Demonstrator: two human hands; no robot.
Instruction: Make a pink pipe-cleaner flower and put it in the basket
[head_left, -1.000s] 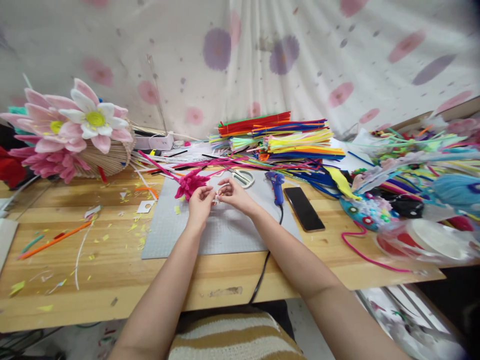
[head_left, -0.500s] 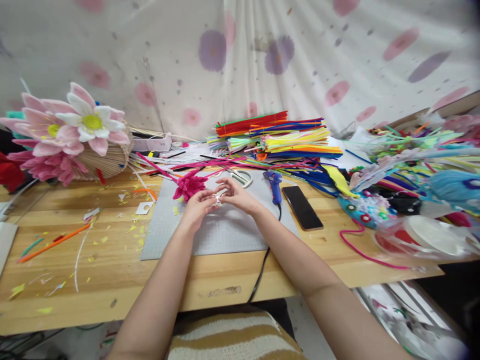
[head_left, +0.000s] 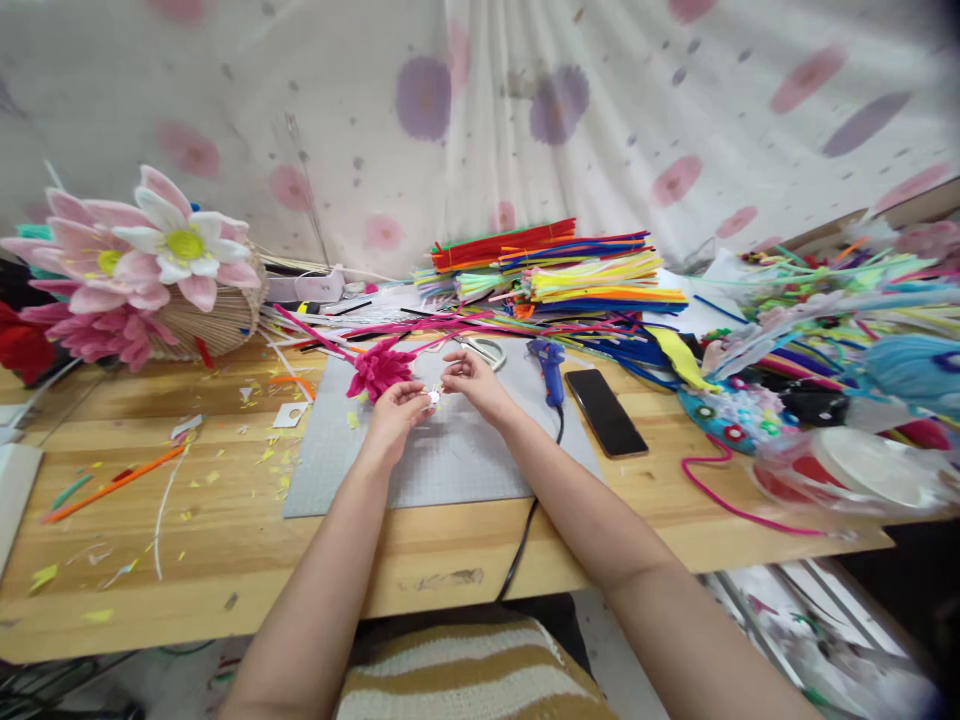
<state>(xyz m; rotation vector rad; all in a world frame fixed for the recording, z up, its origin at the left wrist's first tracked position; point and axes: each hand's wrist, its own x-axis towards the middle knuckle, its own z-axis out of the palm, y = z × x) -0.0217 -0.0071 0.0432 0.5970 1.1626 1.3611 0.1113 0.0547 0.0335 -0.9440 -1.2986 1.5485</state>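
Between the fingertips of my left hand point(head_left: 396, 418) is a small white piece point(head_left: 433, 397), roundish with thin bits sticking out at its edge. My right hand point(head_left: 474, 385) has thumb and fingers pinched together at the right edge of that piece; what exactly lies between them is too small to make out. Both hands hover above a grey cutting mat point(head_left: 450, 470). Just left of my left hand, a magenta fuzzy flower point(head_left: 381, 370) with a long pink stem lies on the mat. Scissors point(head_left: 487, 352) rest behind my right hand.
A blue glue gun point(head_left: 550, 370) with a black cord and a phone point(head_left: 606, 412) lie right of my hands. Bundles of pipe cleaners point(head_left: 555, 265) are heaped at the back. Pink and white flowers point(head_left: 180, 245) stand left, a wrapped spool point(head_left: 862, 468) right. Yellow scraps litter the table.
My right hand has shifted slightly right, its fingers drawing away from my left fingertips. More of the white piece now shows in my left hand.
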